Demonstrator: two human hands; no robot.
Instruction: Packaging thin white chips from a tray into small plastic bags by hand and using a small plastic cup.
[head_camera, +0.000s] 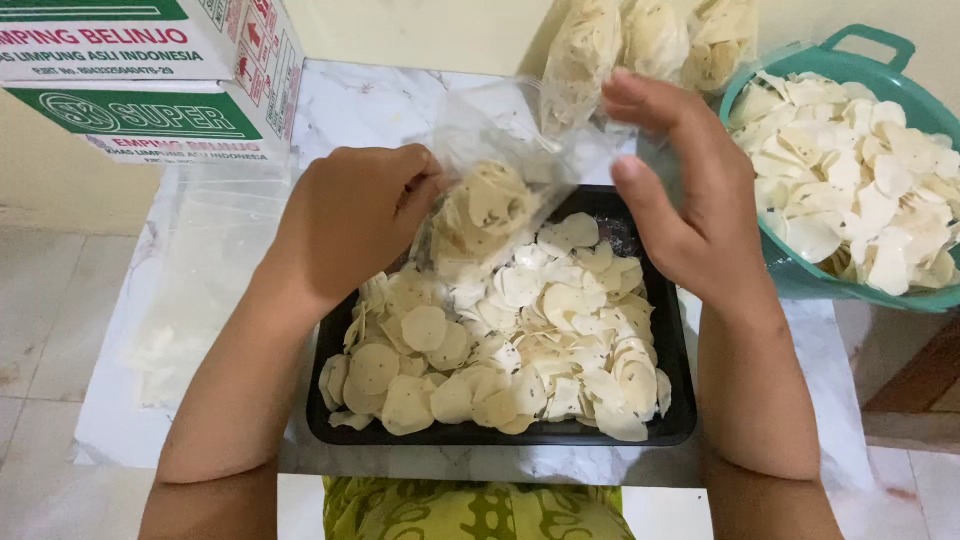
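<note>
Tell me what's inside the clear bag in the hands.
The bag holds a clump of pale round chips near its bottom. The left hand covers its left edge.

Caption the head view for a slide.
Both hands, left hand and right hand, hold a clear plastic bag of pale round chips above a black tray of chips.

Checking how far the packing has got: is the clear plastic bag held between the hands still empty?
No: the clear plastic bag, held by the left hand and right hand, already holds pale round chips.
</note>
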